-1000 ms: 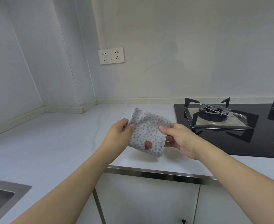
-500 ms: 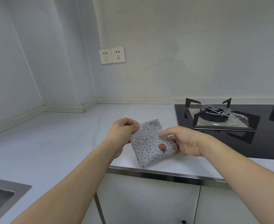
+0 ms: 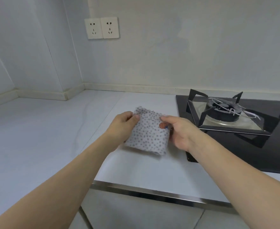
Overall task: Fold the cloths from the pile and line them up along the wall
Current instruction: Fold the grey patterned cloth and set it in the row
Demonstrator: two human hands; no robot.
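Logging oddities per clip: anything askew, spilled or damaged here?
Nothing spilled or damaged. One oddity: thin bent wire lies across the stove burner. Both hands, left hand and right hand, hold the folded dotted cloth.

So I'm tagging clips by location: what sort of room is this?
Most likely a home kitchen: a gas hob set into a white countertop, wall sockets above it, and cabinet doors below the counter edge.

right edge cuts off the stove [image 3: 235,138]; cloth [image 3: 148,134] hides right fingertips.
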